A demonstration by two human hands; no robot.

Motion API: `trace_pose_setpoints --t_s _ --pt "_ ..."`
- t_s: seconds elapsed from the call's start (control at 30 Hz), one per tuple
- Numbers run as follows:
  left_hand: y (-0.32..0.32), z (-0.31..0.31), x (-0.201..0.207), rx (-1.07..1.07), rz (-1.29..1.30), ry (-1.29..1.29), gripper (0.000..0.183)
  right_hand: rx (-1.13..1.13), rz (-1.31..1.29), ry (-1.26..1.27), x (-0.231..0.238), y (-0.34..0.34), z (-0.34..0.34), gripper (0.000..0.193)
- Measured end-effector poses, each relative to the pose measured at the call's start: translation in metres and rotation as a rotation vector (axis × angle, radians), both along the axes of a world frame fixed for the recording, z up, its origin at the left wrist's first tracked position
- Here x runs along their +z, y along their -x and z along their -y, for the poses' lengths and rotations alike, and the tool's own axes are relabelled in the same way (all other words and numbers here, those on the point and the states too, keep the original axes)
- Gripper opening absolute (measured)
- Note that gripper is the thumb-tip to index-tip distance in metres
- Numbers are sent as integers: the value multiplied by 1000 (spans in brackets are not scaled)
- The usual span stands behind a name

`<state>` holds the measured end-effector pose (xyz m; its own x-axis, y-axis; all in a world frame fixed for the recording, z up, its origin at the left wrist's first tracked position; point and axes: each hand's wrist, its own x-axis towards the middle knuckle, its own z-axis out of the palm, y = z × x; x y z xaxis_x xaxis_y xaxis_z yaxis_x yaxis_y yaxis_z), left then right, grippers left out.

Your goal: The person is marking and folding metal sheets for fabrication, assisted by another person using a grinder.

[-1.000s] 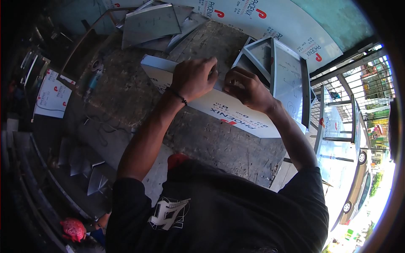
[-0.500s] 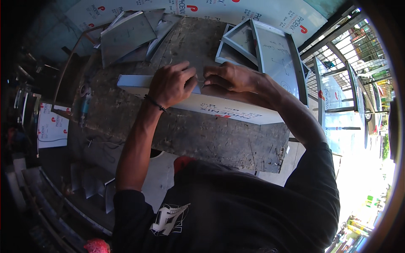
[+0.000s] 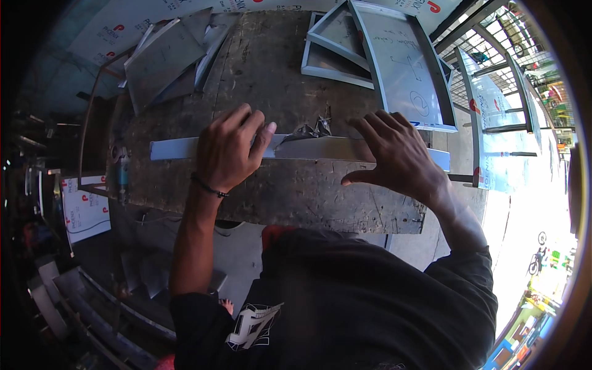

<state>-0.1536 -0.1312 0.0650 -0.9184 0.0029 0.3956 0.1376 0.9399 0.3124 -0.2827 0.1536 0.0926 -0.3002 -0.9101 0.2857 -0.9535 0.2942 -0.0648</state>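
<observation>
A long sheet-metal panel with a folded edge (image 3: 327, 148) lies crosswise in front of me on the worn workbench. White film covers its left end, while bare metal shows along the middle. My left hand (image 3: 228, 151) is curled over the left part of this panel, its thumb raised beside the fingers. Over the right part is my right hand (image 3: 401, 154), fingers spread over the far edge and thumb stretched out on the near side. Between the hands, at the far edge, sits a crumpled dark shiny scrap that looks like peeled film (image 3: 317, 128).
Framed metal panels (image 3: 404, 68) lie at the bench's far right, and loose metal sheets (image 3: 166, 58) at the far left. A teal angle grinder (image 3: 123, 172) is by the left edge. Film-covered sheets (image 3: 493, 142) stand on a rack to the right.
The panel's printed front face has turned out of view, leaving its narrow edge facing up. My right hand has gone from a pinch near the left hand to spread fingers farther right.
</observation>
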Motion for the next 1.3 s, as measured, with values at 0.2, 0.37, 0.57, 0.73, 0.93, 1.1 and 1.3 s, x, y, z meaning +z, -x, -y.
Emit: trace_pose_setpoints --t_s 0.2,0.37,0.57,0.73,0.93,1.1,1.3 --pt "14 -52 12 -246 82 -35 35 -162 219 -33 -27 -33 -18 45" --pt "6 -61 6 -502 246 -104 25 -172 320 21 -35 -66 -33 42" --pt "-25 -79 4 -402 356 -185 21 -213 447 -21 -41 -95 -44 37" --pt "-38 -81 3 -155 528 -295 24 -222 485 -13 -45 -103 -46 33" --pt "-45 -92 1 -209 613 -459 22 -175 533 -106 -44 -115 -52 21" --pt "-46 -90 1 -334 705 -399 20 -169 539 -69 -47 -119 -54 20" --pt "-60 -96 0 -287 746 -227 15 -165 566 -100 -53 -129 -59 20"
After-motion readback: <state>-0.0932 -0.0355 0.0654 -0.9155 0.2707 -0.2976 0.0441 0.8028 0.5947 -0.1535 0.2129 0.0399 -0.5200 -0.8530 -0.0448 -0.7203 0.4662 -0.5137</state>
